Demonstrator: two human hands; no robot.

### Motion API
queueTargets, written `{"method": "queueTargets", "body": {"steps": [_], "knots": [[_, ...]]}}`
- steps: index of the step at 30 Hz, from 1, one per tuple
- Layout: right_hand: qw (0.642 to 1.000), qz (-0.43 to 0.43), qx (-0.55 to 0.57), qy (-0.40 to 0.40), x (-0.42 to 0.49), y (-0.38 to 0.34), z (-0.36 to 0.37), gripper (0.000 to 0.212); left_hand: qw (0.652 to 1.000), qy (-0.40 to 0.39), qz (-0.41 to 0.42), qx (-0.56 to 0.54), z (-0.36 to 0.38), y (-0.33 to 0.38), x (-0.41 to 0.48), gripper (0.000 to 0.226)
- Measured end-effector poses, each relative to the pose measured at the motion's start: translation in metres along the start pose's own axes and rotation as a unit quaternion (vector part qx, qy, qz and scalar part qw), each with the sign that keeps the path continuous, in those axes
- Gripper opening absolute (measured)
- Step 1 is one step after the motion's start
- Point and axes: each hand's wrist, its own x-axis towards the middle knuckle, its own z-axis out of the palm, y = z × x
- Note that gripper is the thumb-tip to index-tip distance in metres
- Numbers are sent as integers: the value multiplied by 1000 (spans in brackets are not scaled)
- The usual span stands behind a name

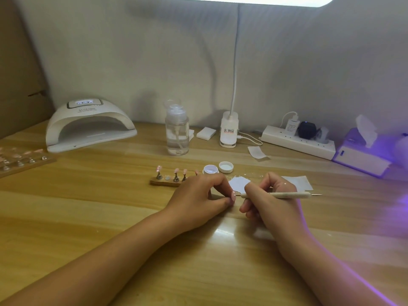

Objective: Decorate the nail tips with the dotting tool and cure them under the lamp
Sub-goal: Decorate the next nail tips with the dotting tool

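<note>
Head view. Step in hand: dotting, with curing not yet begun.

- Landmark: wooden stand (166, 183), mid-table. Three pink nail tips (176, 170) stand upright on its metal pegs; one peg spot shows only a bare disc.
- Left hand (198, 196), just in front of the stand's right end, rests on the table. Thumb and forefinger are curled and pinch a single nail tip (233, 196).
- Right hand (267, 202), further right of the stand, has its fingers closed round the dotting tool (287, 195) in a pen grip. The shaft lies nearly level and its fine front point meets the held tip or sits just off it; contact cannot be told.
- Held tip: pale glossy pink, small, oval, face turned toward the tool. Any dots on it are too small to make out.
- Open small jar (210, 169) with its lid (226, 167) beside it, just behind the stand's right end. White paper scrap (239, 182) to the stand's right, between the hands.
- Curing lamp (88, 127) well behind and left of the stand, mouth facing the person, display lit.

Next move, as I judge it: a light, steady touch of the point while the pinch keeps the tip from rolling. After that the tip goes back on the bare spot, and the stand has a long carry to the lamp.
</note>
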Motion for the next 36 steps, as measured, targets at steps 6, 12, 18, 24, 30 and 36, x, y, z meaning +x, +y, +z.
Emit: {"method": "queueTargets", "body": {"steps": [6,12,18,24,30,36], "knots": [[1000,-1,8,-2,-1,-1,0,23,1000,-4,-3,5,0,0,0,23],[1000,1,1,-8,0,0,0,23,1000,-4,-4,8,0,1,0,24],[1000,-3,-2,-3,0,1,0,21,1000,-4,-2,11,0,1,1,25],[1000,-4,8,0,0,1,0,21,1000,-3,1,12,0,0,0,25],[1000,-7,1,-4,1,2,0,21,1000,-1,2,9,1,-1,1,27],[997,-8,68,35,0,-3,-3,24,1000,-1,-6,-4,1,-2,1,19]]}}
